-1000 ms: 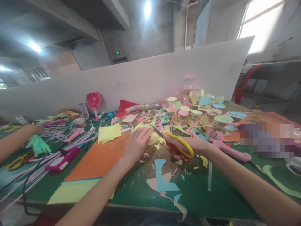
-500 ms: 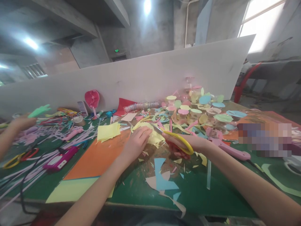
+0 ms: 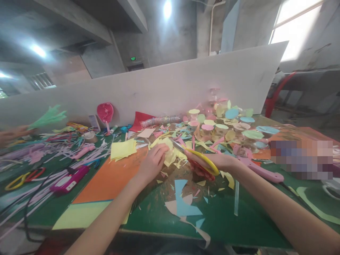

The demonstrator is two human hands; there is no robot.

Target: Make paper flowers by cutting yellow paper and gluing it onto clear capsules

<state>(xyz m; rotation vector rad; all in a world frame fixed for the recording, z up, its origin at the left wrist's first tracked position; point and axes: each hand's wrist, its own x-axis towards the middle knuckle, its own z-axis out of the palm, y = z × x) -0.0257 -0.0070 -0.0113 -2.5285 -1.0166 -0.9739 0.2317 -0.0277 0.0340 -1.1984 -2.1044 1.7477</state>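
Your left hand (image 3: 154,161) has fingers clamped on yellow paper (image 3: 172,156), mid-table; your right hand (image 3: 216,160) grips one pair of scissors (image 3: 209,163), blades at the paper. Left: one yellow stack (image 3: 123,149), one tub or roll (image 3: 90,137), insides unclear.

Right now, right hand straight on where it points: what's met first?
Likely the pale yellow paper beside the left hand, met by the yellow-and-red-handled metal scissors the right hand holds. Depth unclear; they may already touch.
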